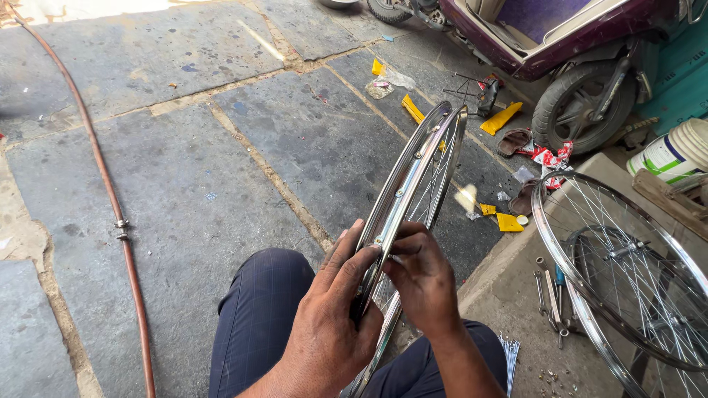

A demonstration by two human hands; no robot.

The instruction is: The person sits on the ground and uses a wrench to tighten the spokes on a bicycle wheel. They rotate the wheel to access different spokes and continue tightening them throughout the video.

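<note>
A chrome bicycle wheel rim (413, 184) is standing edge-on above the person's knees. The left hand (332, 317) is wrapping its near edge, fingers closed around it; the right hand (422, 280) is pinching at the rim just beside. Further right, two spoked wheels (627, 280) are lying by scattered wrenches (549, 298).

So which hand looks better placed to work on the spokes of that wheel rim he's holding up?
Probably the right hand: its fingers already reach into the spoke side of the wheel rim. The left hand wraps the rim's outer edge, seemingly steadying it upright.
</note>
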